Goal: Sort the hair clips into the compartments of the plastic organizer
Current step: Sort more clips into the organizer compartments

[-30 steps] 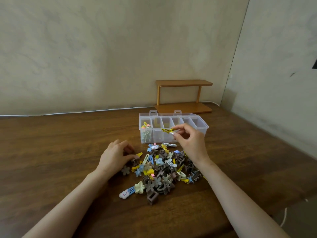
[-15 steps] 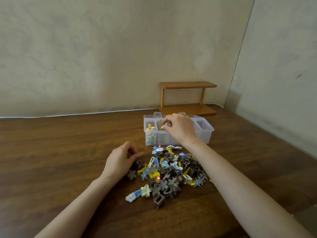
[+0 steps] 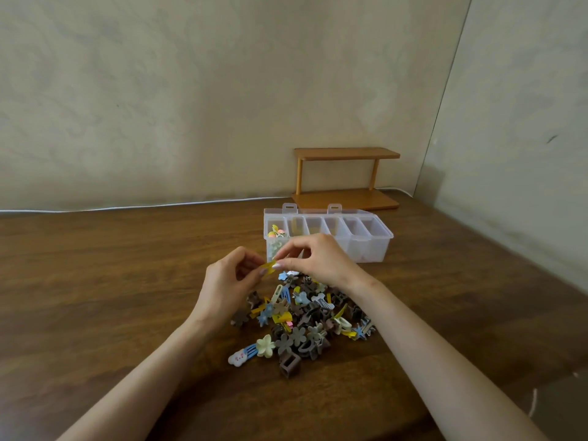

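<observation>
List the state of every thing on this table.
left hand, pinching the yellow clip.
right hand, pinching the same yellow clip.
plastic organizer, lid open, clips in its leftmost compartment.
pile of clips, loose on the table, unsorted.

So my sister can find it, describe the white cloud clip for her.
On the wooden table, a pile of hair clips lies before the clear organizer. At its near-left edge, beside a cream flower clip, is the cloud clip: the only white puffy shape, with blue stripes.
</observation>
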Motion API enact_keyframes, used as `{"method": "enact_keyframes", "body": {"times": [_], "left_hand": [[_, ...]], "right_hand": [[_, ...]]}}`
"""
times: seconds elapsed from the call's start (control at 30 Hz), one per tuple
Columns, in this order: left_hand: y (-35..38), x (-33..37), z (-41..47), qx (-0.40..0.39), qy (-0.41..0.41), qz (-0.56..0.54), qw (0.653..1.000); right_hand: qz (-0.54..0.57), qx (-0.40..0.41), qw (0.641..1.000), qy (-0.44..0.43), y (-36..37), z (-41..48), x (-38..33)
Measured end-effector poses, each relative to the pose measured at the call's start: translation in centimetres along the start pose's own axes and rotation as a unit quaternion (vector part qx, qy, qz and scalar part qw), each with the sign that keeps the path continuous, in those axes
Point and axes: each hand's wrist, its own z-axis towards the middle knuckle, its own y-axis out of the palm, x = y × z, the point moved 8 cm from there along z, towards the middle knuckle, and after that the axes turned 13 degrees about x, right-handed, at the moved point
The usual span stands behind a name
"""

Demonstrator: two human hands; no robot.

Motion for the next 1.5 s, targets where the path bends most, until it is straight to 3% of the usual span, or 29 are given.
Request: {"method": "enact_keyframes", "body": {"times": [0.17, 0.27, 0.4, 0.53, 0.63, 0.97, 1.13, 1.33, 1.5], "left_hand": [[0.2, 0.4, -0.2, -0.008, 0.011, -0.008, 1.0], [0.2, 0.3, -0.2, -0.008, 0.017, 0.019, 1.0], [0.5, -0.2, -0.3, -0.025, 0.013, 0.05, 0.998], [0.6, -0.1, -0.3, -0.032, 0.028, 0.069, 0.997], [0.6, -0.1, -0.2, -0.032, 0.041, 0.075, 0.996], [1.2, -0.6, -0.2, -0.069, 0.073, 0.137, 0.985], [2.0, -0.9, -0.7, -0.102, 0.068, 0.146, 0.982], [2.8, -1.1, -1.3, -0.157, 0.042, 0.129, 0.978], [2.8, -1.3, -1.2, -0.162, 0.039, 0.129, 0.978]], "right_hand": [[-0.012, 0.05, 0.999, 0.011, -0.7, -0.2, 0.6], [-0.025, 0.143, 0.989, 0.026, -3.5, 0.9, 1.1], [-0.133, 0.227, 0.964, 0.034, -5.9, 3.2, 1.9], [-0.254, 0.213, 0.943, -0.002, -4.7, 5.2, 1.7], [-0.31, 0.16, 0.937, -0.026, -3.2, 6.1, 1.2], [-0.162, 0.187, 0.968, -0.03, -7.8, 0.9, 3.2], [-0.182, 0.147, 0.971, 0.047, -9.2, -2.1, 7.7], [-0.164, 0.042, 0.979, 0.112, -7.8, -3.3, 10.5], [-0.098, 0.053, 0.984, 0.136, -8.0, -3.6, 10.3]]}}
